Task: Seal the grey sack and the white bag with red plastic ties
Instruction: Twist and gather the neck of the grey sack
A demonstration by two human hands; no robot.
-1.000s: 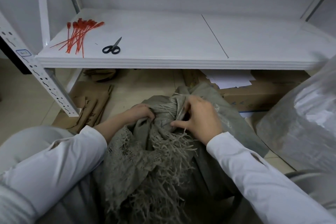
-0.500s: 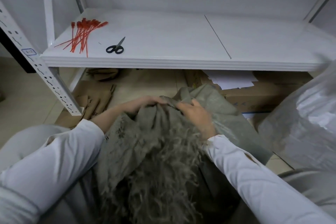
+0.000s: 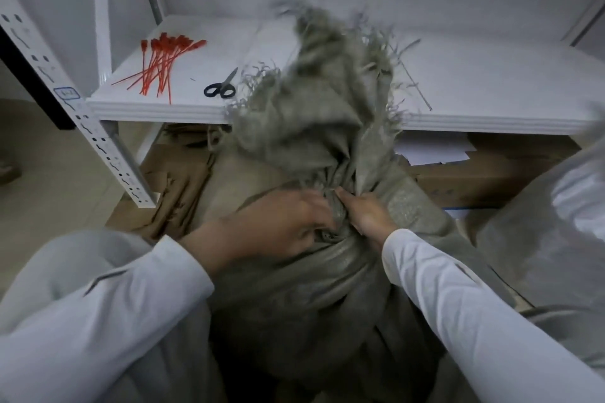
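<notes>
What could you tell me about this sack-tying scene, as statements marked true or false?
1. The left hand and right hand both grip the gathered neck of the grey sack. True.
2. A red tie is fastened round that neck. False: none shows there; the red plastic ties lie on the white shelf.
3. Black-handled scissors lie on the shelf beside the ties. True.
4. The sack's loose end hangs down over the person's lap. False: its frayed top stands up above the hands, before the shelf.
5. A white bag sits right of the sack. True.
</notes>
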